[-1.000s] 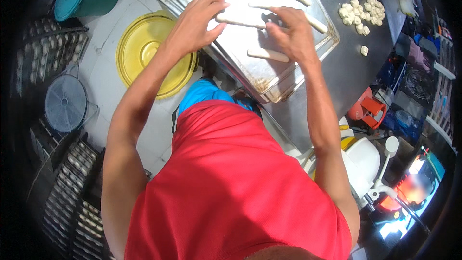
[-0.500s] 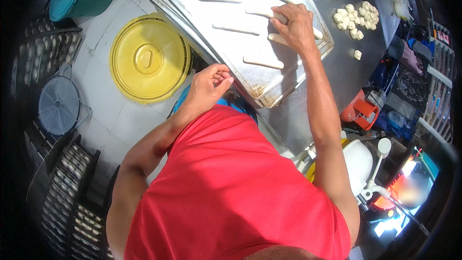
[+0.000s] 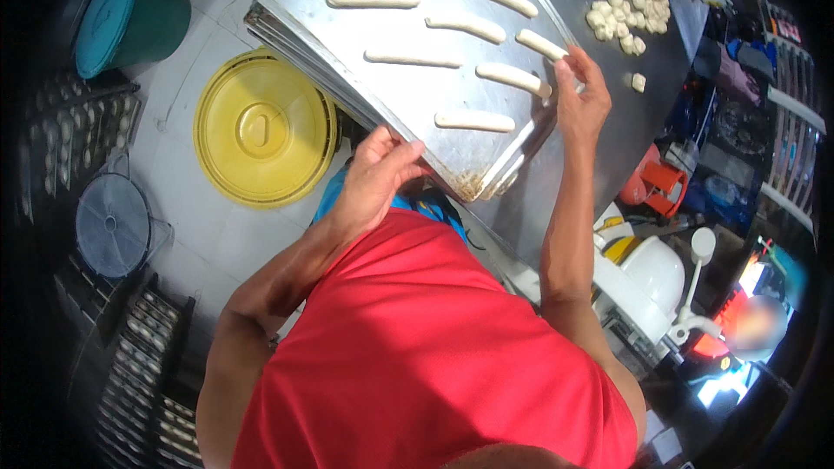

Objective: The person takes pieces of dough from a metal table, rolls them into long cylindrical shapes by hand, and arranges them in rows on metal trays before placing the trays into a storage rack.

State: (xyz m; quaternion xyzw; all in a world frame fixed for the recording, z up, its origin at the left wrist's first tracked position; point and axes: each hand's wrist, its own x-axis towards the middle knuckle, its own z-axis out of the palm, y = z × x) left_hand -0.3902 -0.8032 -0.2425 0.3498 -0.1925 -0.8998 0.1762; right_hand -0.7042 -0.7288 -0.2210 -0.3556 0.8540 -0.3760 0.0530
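A metal baking tray [image 3: 395, 94] lies tilted across the top of a stack of trays [image 3: 280, 33], bearing several pale dough sticks [image 3: 475, 122] set apart from each other. My left hand [image 3: 373, 175] is closed on its near left edge, thumb on top and the fingers partly hidden underneath. On the right edge, my right hand [image 3: 585, 102] pinches the rim between thumb and fingers, close to the end of one dough stick. Small dough lumps [image 3: 645, 10] sit in a cluster on the dark metal table [image 3: 578, 187] to the right.
A yellow round lid [image 3: 261, 130] covers a container on the tiled floor at left, with a green lidded bucket [image 3: 143, 22] behind it. Racks of dough pieces [image 3: 143, 347] and a round fan [image 3: 113, 224] stand far left. A white machine [image 3: 651, 274] is at right.
My right hand has left the dough sticks and moved right to the tray's edge. My left hand has taken hold of the near left edge. The top tray has shifted left on the stack.
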